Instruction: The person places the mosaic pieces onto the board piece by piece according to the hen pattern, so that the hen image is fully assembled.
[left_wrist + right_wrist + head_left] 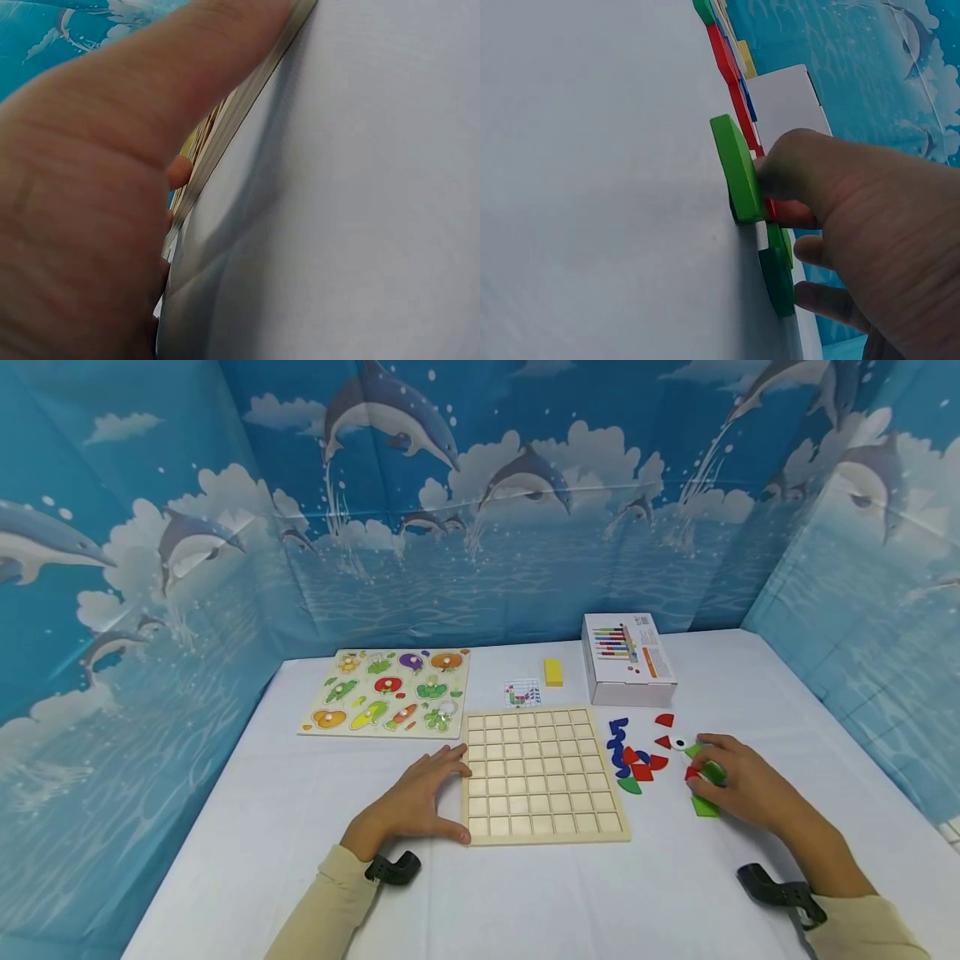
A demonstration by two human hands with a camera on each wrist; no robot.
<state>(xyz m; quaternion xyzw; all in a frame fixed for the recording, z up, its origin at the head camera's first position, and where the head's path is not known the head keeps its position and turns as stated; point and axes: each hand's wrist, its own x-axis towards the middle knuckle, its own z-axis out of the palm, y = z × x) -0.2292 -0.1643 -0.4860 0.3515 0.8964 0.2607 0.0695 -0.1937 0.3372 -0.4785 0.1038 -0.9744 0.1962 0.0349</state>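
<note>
My left hand (416, 795) rests spread at the left edge of a square wooden grid board (547, 839), thumb near its front corner and fingertips farther up. In the left wrist view the thumb (172, 82) lies against the board's side. My right hand (750, 781) bends over a small group of pieces. Its thumb and forefinger pinch a small red piece (691, 773). A light green block (737, 169) stands out in front of the thumb, and a dark green piece (778, 281) lies near the other fingers. A white disc with a black dot (679, 743) is beside the hand.
Several blue pieces (617, 747), red pieces (642, 772) and a green quarter-round (629, 786) lie right of the board. Behind are a pattern card (522, 693), a yellow block (552, 672), a white box (632, 692) and a vegetable peg puzzle (352, 693). Dolphin-print curtains surround the table.
</note>
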